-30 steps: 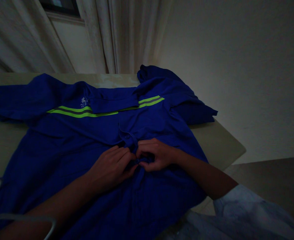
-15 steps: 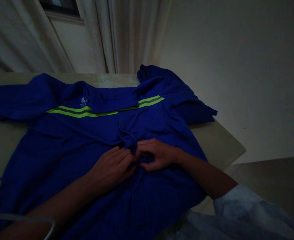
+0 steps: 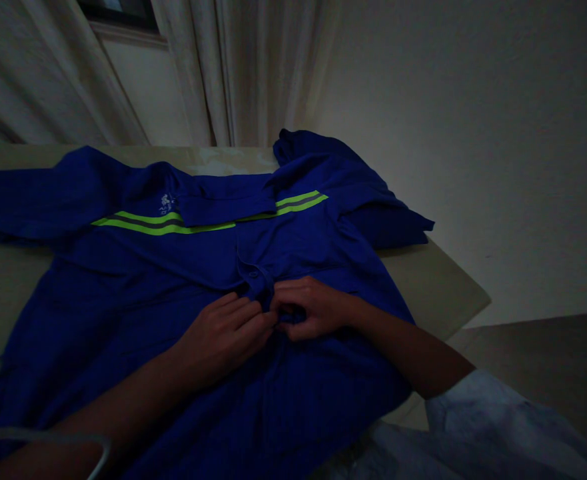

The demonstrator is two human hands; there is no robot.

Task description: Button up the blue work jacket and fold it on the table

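Observation:
A blue work jacket (image 3: pixel 168 280) lies front up on the table, with a yellow-green and grey reflective stripe (image 3: pixel 158 225) across its chest. Both hands meet at its front placket. My left hand (image 3: pixel 230 330) is closed on the placket's edge, its fingertips touching those of the other hand. From the right, my right hand (image 3: pixel 310 310) pinches the same fabric between thumb and fingers. Just above them a button (image 3: pixel 254 274) shows on the raised placket. Whatever lies between the fingertips is hidden.
The pale table (image 3: pixel 438 280) ends in a corner at the right. More folded blue cloth (image 3: pixel 388 227) lies by the jacket's right shoulder. Curtains (image 3: pixel 253 73) hang behind the table. A white cable (image 3: pixel 48 437) crosses at the lower left, over my left forearm.
My left fingers have shifted slightly to the right, up against the right fingertips. The jacket lies as before.

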